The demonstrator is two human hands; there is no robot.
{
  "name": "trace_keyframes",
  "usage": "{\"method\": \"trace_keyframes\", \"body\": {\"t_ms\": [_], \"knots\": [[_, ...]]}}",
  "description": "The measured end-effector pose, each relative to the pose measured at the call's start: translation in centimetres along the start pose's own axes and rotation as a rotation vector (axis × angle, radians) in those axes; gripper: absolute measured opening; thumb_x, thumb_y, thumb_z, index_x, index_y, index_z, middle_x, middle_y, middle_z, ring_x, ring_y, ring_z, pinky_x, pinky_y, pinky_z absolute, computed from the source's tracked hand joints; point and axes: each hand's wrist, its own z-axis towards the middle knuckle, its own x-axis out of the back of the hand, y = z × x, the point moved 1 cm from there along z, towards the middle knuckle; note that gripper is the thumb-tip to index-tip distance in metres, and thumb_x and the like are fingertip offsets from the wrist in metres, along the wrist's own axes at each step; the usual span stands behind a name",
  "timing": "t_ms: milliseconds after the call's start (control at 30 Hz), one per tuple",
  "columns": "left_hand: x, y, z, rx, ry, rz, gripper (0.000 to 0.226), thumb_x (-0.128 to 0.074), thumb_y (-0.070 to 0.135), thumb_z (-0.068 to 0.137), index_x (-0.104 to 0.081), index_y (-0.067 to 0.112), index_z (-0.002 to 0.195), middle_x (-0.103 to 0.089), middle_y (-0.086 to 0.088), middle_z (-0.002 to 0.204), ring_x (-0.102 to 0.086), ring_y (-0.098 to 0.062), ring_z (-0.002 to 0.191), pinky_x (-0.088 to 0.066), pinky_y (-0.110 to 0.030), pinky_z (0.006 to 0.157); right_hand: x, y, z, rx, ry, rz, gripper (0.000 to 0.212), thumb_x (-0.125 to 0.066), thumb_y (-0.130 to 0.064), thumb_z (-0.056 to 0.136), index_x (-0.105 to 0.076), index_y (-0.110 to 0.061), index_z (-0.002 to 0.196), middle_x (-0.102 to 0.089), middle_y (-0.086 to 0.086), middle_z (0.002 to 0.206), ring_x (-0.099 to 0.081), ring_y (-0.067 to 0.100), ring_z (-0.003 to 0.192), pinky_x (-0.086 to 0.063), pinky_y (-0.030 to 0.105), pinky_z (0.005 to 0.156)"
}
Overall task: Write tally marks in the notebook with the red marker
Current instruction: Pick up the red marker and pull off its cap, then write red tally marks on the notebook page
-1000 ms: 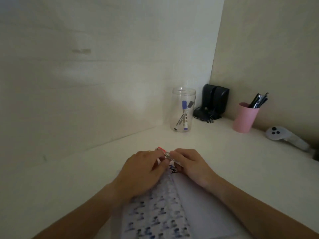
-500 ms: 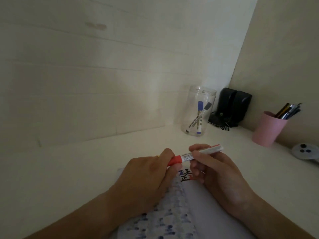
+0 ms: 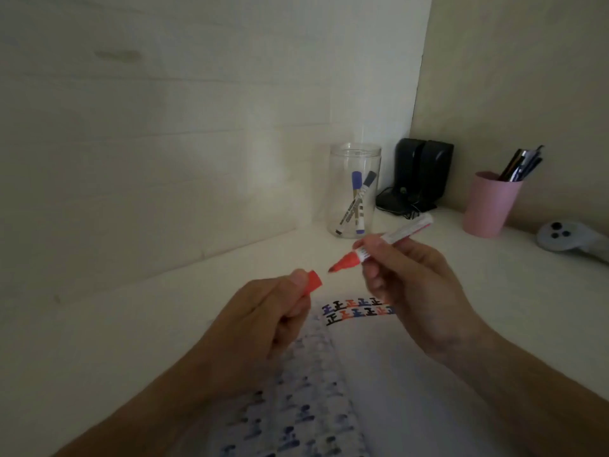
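Note:
My right hand [image 3: 408, 285] holds the red marker [image 3: 389, 242] by its white barrel, bare red tip pointing left and down, above the desk. My left hand [image 3: 263, 321] pinches the red cap [image 3: 313, 281], which is off the marker and a short gap left of the tip. Below both hands lies the open notebook [image 3: 372, 364]. Two rows of black, blue and red tally marks [image 3: 354, 310] sit at the top of its right page. The left page is covered with blurred marks and partly hidden by my left hand.
A clear jar [image 3: 354, 189] with a blue and a black marker stands at the back by the wall. Right of it are black speakers [image 3: 418, 173], a pink cup [image 3: 491, 206] of pens and a white controller [image 3: 566, 239].
The cap has come off the red marker: my left hand pulled it away to the left while my right hand lifted the barrel. The camera view shifted and the tally marks became visible.

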Motion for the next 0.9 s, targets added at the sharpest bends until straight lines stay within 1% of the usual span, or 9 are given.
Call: {"method": "trace_keyframes", "body": {"t_ms": [67,167,233,300,400,500,600,800,900], "knots": [[1.4,-0.6,-0.1,-0.032,0.044,-0.050,0.047,-0.038,0.053,0.098,-0.038,0.027,0.059,-0.033,0.009,0.049,-0.024,-0.008,0.042,-0.025,-0.019,0.043,2.0,-1.4,0.9,0.022,0.185,0.070,0.020,-0.066,-0.018,0.091,-0.074,-0.007,0.077,-0.061,0.004,0.061,-0.050,0.012,0.054,-0.041,0.022,0.049],[2.1,-1.2,-0.3,-0.277,0.141,0.505,0.040,-0.034,0.049,0.101,-0.047,0.029,0.069,-0.053,0.010,0.063,-0.049,-0.009,0.056,-0.037,-0.018,0.056,2.5,-0.8,1.0,0.060,0.287,0.008,0.012,-0.066,-0.013,0.092,-0.076,-0.008,0.086,-0.069,0.006,0.069,-0.060,0.014,0.062,-0.052,0.022,0.056],[1.4,-1.3,-0.3,-0.350,0.033,0.739,0.028,-0.039,0.045,0.104,-0.060,0.029,0.095,-0.061,0.016,0.098,-0.059,-0.005,0.092,-0.045,-0.021,0.080,1.8,0.0,0.6,0.079,0.286,-0.073,0.006,-0.070,-0.010,0.089,-0.076,-0.008,0.091,-0.071,0.007,0.074,-0.065,0.015,0.067,-0.055,0.024,0.061],[1.0,-1.6,-0.3,-0.340,-0.133,0.865,0.028,-0.039,0.052,0.104,-0.059,0.036,0.117,-0.053,0.018,0.133,-0.049,-0.002,0.122,-0.038,-0.017,0.099,1.7,-0.5,0.6,0.090,0.372,-0.133,0.003,-0.073,-0.010,0.087,-0.075,-0.012,0.088,-0.071,0.006,0.074,-0.065,0.016,0.069,-0.056,0.027,0.064],[1.1,-2.1,-0.5,-0.294,-0.301,0.929,0.036,-0.030,0.065,0.101,-0.047,0.053,0.131,-0.032,0.023,0.157,-0.033,0.003,0.138,-0.017,-0.014,0.114,2.1,-2.1,0.8,0.045,0.450,-0.194,0.003,-0.074,-0.010,0.085,-0.074,-0.012,0.083,-0.070,0.003,0.066,-0.064,0.018,0.067,-0.058,0.028,0.063],[1.4,-2.4,-0.5,-0.304,-0.364,0.935,0.039,-0.032,0.068,0.100,-0.044,0.059,0.135,-0.024,0.028,0.160,-0.027,0.009,0.141,-0.015,-0.009,0.112,1.1,-1.5,0.0,-0.085,0.269,-0.326,0.011,-0.076,-0.008,0.083,-0.075,0.001,0.088,-0.068,0.007,0.064,-0.062,0.016,0.060,-0.056,0.025,0.056],[1.8,-2.7,0.0,-0.385,-0.378,0.929,0.037,-0.034,0.070,0.099,-0.048,0.058,0.131,-0.032,0.032,0.156,-0.030,0.009,0.139,-0.033,-0.026,0.111,0.9,0.4,-1.1,-0.147,0.219,-0.349,0.007,-0.076,-0.004,0.080,-0.075,0.003,0.081,-0.067,0.010,0.061,-0.061,0.015,0.054,-0.052,0.024,0.050],[2.1,-3.4,0.9,-0.424,-0.376,0.904,0.035,-0.041,0.068,0.098,-0.055,0.054,0.128,-0.042,0.032,0.150,-0.036,0.006,0.136,-0.037,-0.031,0.106,1.1,2.8,-2.0,-0.040,0.142,-0.507,0.004,-0.072,0.007,0.079,-0.071,0.005,0.077,-0.067,0.027,0.061,-0.060,0.022,0.049,-0.053,0.029,0.048],[2.1,-3.6,1.1,-0.408,-0.372,0.846,0.034,-0.046,0.068,0.096,-0.059,0.054,0.124,-0.046,0.032,0.146,-0.037,0.008,0.134,-0.039,-0.034,0.106,1.2,2.9,-2.3,-0.005,0.146,-0.543,0.006,-0.071,0.009,0.078,-0.070,0.004,0.073,-0.067,0.025,0.058,-0.059,0.023,0.047,-0.053,0.032,0.048]]}}
